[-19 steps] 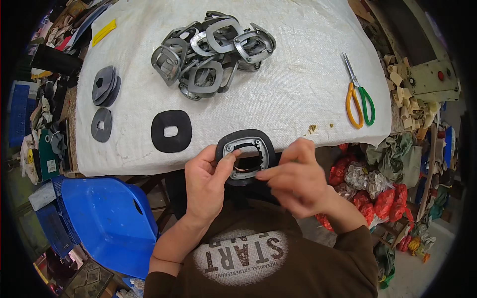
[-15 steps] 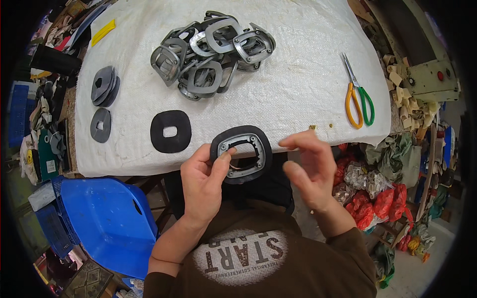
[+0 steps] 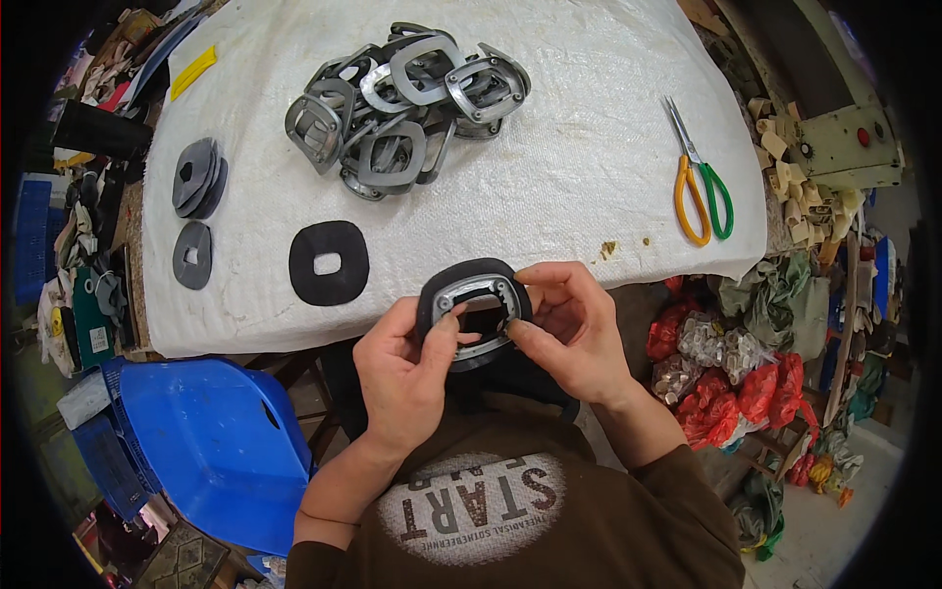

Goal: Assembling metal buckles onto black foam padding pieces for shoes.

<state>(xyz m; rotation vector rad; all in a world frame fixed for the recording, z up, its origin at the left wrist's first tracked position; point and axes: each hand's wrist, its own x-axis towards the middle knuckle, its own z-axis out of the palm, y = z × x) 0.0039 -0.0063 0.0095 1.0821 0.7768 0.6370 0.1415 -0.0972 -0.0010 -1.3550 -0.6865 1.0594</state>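
The left hand (image 3: 404, 368) and right hand (image 3: 577, 339) are gripping opposite sides of the black-rimmed metal frame (image 3: 469, 286) between them.

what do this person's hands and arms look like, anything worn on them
The left hand and right hand are ungloved, with bare wrists. Dark brown sleeves stop partway along the forearms, matching the brown top with its pale printed patch.

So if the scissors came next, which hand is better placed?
Probably the right hand: it's nearer the scissors, which lie on its side, though it and the left hand both hold the grey frame.
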